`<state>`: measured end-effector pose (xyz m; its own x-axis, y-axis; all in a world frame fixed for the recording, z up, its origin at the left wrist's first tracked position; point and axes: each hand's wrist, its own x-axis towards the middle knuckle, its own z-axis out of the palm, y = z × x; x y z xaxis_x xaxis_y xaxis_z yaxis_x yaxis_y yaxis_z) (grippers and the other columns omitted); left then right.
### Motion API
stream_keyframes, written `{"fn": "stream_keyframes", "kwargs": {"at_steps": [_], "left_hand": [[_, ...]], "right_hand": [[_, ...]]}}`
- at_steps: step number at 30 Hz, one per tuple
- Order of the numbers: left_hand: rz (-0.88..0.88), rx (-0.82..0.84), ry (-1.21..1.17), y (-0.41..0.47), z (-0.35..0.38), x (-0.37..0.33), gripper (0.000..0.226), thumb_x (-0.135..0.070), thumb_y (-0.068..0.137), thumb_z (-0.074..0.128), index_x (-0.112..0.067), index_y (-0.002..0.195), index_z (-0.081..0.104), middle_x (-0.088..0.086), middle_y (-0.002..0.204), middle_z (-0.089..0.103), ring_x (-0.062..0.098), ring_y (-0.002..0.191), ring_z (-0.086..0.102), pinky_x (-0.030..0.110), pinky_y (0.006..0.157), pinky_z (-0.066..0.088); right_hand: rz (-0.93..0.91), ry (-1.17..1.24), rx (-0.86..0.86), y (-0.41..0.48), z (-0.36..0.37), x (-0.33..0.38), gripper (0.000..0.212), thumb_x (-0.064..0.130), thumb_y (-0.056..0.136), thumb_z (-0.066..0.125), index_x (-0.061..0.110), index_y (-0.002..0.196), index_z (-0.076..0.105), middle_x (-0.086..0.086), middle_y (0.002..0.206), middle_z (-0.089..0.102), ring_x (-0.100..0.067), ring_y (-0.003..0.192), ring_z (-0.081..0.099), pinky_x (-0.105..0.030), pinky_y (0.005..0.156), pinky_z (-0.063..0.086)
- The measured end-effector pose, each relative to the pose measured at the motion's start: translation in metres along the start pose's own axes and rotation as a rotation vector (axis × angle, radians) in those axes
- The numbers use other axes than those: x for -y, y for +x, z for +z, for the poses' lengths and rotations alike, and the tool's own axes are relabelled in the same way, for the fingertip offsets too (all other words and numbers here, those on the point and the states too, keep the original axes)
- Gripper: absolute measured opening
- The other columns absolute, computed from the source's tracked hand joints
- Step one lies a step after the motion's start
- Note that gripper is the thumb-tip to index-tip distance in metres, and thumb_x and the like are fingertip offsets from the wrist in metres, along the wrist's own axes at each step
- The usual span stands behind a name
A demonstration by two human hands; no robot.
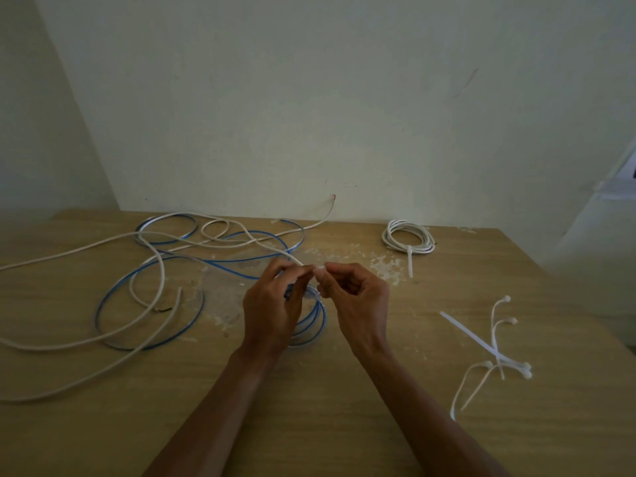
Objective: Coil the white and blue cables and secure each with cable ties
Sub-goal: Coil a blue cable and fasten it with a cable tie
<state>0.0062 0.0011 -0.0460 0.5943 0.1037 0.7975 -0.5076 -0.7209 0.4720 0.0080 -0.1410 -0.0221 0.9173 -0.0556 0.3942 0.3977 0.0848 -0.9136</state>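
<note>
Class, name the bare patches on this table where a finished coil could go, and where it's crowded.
Bare: the near strip of the table; the patch between the tied white coil and the loose cable ties. Crowded: left half, under white cable and blue cable.

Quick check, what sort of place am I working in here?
Likely a plain room, a makeshift work spot: worn wooden table against a bare pale wall, with loose blue cable and spare cable ties.
</note>
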Motion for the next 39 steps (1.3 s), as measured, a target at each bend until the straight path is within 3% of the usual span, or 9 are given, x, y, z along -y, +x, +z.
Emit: {"fn": "stream_keyframes", "kwargs": {"at_steps": [7,11,14,17,23,27,30,33,39], "left_hand": [[0.06,0.021,0.07,0.0,0.0,0.001,0.02,-0.022,0.098,0.063,-0.011,0.108,0.075,-0.002,0.094,0.063,0.01,0.067,0.062,0.032,0.05,0.052],[0.116,0.013,0.145,0.0,-0.002,-0.004,0.018,-0.021,0.098,0.062,-0.012,0.106,0.075,-0.003,0.092,0.061,-0.003,0.065,0.046,0.024,0.046,0.046],[0.125,0.012,0.145,-0.002,-0.004,0.001,0.019,-0.022,0.099,0.06,-0.012,0.107,0.075,-0.001,0.091,0.061,0.008,0.061,0.054,0.031,0.045,0.047],[0.121,0.026,0.101,-0.002,-0.005,0.003,0.022,-0.022,0.1,0.058,-0.011,0.109,0.074,0.0,0.092,0.062,0.013,0.066,0.061,0.034,0.05,0.05],[-0.058,-0.023,-0.074,0.003,-0.004,0.0,0.015,-0.023,0.092,0.072,-0.008,0.098,0.074,-0.002,0.089,0.067,0.009,0.081,0.065,0.035,0.067,0.054],[-0.039,0.011,-0.112,0.002,-0.007,-0.006,0.034,-0.023,0.092,0.074,-0.017,0.125,0.068,-0.004,0.09,0.069,0.009,0.077,0.067,0.036,0.065,0.057],[0.0,0.031,0.009,0.0,-0.008,-0.012,0.053,-0.025,0.094,0.073,-0.015,0.143,0.055,-0.008,0.088,0.068,0.003,0.067,0.061,0.025,0.063,0.053],[0.081,0.02,0.087,-0.001,-0.011,-0.012,0.052,-0.023,0.095,0.07,-0.012,0.143,0.054,-0.006,0.09,0.069,0.008,0.064,0.064,0.032,0.059,0.054],[0.117,0.101,0.021,0.002,-0.01,-0.009,0.045,-0.026,0.095,0.069,-0.014,0.138,0.06,-0.005,0.091,0.068,0.012,0.074,0.068,0.038,0.064,0.057]], "right_hand": [[0.019,-0.039,0.014,0.003,-0.003,-0.001,0.015,0.011,0.085,0.079,0.007,0.098,0.075,-0.006,0.081,0.076,-0.019,0.072,0.074,-0.025,0.067,0.058],[-0.034,-0.1,0.04,0.003,-0.002,0.0,0.009,0.011,0.085,0.078,0.009,0.094,0.076,0.0,0.079,0.076,-0.013,0.07,0.073,-0.022,0.065,0.057],[0.004,-0.087,0.075,0.004,-0.002,0.0,0.007,0.011,0.086,0.078,0.01,0.092,0.076,-0.002,0.077,0.076,-0.014,0.066,0.072,-0.023,0.062,0.056],[0.042,-0.057,0.109,0.006,-0.004,-0.003,0.009,0.011,0.086,0.077,0.008,0.095,0.076,-0.006,0.08,0.076,-0.019,0.068,0.072,-0.026,0.064,0.057],[-0.015,-0.174,0.226,0.012,-0.007,0.0,0.012,0.016,0.092,0.071,0.013,0.102,0.077,0.003,0.088,0.076,-0.013,0.078,0.073,-0.028,0.068,0.06],[-0.024,-0.215,0.157,0.014,-0.01,-0.003,0.012,0.022,0.09,0.074,0.017,0.101,0.076,0.006,0.088,0.075,-0.015,0.077,0.074,-0.039,0.068,0.062],[0.018,-0.161,0.184,0.015,-0.012,0.0,0.01,0.014,0.088,0.075,0.012,0.098,0.075,-0.001,0.083,0.076,-0.016,0.073,0.073,-0.033,0.064,0.06],[0.081,-0.16,0.283,0.019,-0.017,0.005,0.011,0.012,0.086,0.077,0.01,0.097,0.075,-0.005,0.079,0.076,-0.015,0.07,0.072,-0.022,0.063,0.054],[0.107,-0.18,0.355,0.025,-0.031,0.01,0.006,0.012,0.088,0.075,0.011,0.094,0.076,-0.003,0.081,0.074,-0.01,0.074,0.067,-0.021,0.066,0.053]]}}
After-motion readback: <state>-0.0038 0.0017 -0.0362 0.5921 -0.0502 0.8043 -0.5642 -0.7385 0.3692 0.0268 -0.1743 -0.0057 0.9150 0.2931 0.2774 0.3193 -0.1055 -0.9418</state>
